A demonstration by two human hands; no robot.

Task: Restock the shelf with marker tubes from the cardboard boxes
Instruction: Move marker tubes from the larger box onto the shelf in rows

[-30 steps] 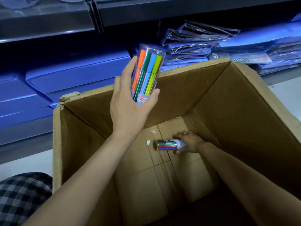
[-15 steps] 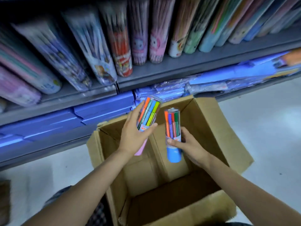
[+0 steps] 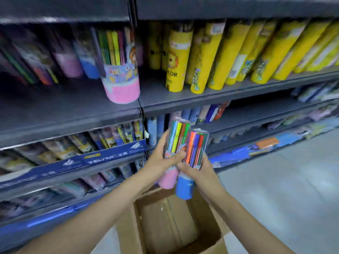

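The cardboard box [image 3: 170, 222] is observed nearest, open, its visible interior bare. Above it, two marker tubes are carried side by side, touching. The left hand [image 3: 161, 158] is closed round the pink-based tube [image 3: 173, 153]; the right hand [image 3: 199, 171] is closed round the blue-based tube [image 3: 192, 162]. It is judged that both should be kept upright and set base-first on the grey shelf [image 3: 69, 105], beside the standing pink tube [image 3: 120, 77], one at a time to avoid toppling neighbours.

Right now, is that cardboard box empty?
Seemingly empty: the cardboard box shows only bare bottom; its near corner is cut off from view.
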